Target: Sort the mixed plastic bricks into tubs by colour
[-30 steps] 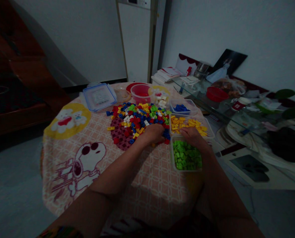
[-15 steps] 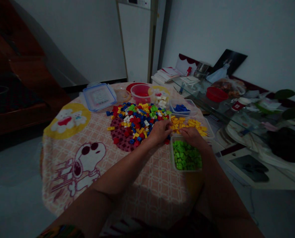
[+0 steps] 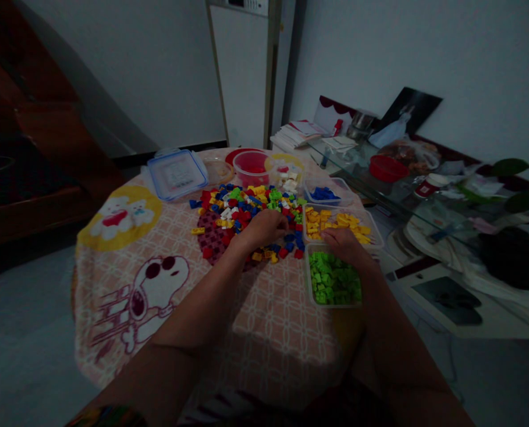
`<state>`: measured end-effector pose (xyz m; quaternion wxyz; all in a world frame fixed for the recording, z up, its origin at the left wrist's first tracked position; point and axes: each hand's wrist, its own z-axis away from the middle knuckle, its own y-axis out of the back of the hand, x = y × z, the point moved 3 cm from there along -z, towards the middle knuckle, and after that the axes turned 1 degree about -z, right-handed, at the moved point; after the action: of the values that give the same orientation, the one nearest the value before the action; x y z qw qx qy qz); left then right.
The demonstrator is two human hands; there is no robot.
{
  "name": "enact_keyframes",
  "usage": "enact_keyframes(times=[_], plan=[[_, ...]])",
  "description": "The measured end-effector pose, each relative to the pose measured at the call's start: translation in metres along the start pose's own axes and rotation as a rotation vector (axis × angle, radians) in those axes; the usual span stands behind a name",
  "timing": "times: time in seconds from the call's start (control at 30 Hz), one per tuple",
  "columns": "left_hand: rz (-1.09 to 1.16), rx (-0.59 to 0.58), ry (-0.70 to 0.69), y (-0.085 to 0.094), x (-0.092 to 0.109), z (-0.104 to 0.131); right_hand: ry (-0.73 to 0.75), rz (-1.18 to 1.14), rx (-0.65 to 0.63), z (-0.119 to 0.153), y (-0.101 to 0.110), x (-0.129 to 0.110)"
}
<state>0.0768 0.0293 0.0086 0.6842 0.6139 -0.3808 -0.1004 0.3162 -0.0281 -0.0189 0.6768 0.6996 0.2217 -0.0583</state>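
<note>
- Left hand [image 3: 267, 228]: fingers curled over the mixed brick pile [image 3: 242, 204]; grip unclear.
- Right hand [image 3: 342, 242]: fingers bent at the yellow bricks' tub [image 3: 377, 236]; hold unclear.
- Green bricks [image 3: 333, 281] fill the nearer tub, beside it.

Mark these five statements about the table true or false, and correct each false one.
1. The right hand is at the tub of yellow bricks. True.
2. The left hand is inside the tub of green bricks. False: it is over the mixed pile of bricks.
3. The tub of green bricks is nearer the person than the tub of yellow bricks. True.
4. The tub beyond the yellow bricks holds red bricks. False: it holds blue bricks.
5. The blue-rimmed lid lies to the left of the mixed pile of bricks. True.
</note>
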Motion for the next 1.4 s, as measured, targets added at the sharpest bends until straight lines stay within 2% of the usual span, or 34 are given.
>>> enact_keyframes(times=[0.13, 0.47, 0.67, 0.83, 0.9, 1.0, 1.1, 1.3, 1.4], plan=[[-0.116, -0.184, 0.008, -0.012, 0.008, 0.005, -0.019, 0.004, -0.007, 0.000, 0.001, -0.002], [-0.197, -0.249, 0.031, -0.020, 0.015, 0.008, 0.004, -0.021, 0.009, 0.000, 0.000, -0.002], [-0.234, -0.175, 0.026, -0.032, 0.015, 0.003, 0.002, -0.010, 0.002, 0.000, 0.000, -0.002], [-0.157, -0.113, 0.092, -0.028, 0.007, -0.001, -0.004, -0.003, 0.000, 0.000, 0.000, -0.001], [-0.063, -0.031, 0.091, -0.023, 0.002, -0.004, 0.006, 0.008, 0.001, -0.001, 0.000, -0.001], [0.179, 0.099, 0.017, -0.018, -0.001, -0.007, 0.011, 0.019, -0.004, -0.001, -0.001, 0.001], [0.396, 0.186, -0.026, -0.022, 0.000, -0.010, 0.010, 0.018, -0.006, -0.001, -0.001, 0.002], [0.635, 0.232, -0.048, -0.045, 0.015, -0.018, 0.012, 0.017, 0.011, -0.002, -0.002, 0.002], [0.685, 0.246, -0.101, -0.046, 0.020, -0.019, 0.009, 0.021, 0.014, -0.002, -0.002, 0.003]])
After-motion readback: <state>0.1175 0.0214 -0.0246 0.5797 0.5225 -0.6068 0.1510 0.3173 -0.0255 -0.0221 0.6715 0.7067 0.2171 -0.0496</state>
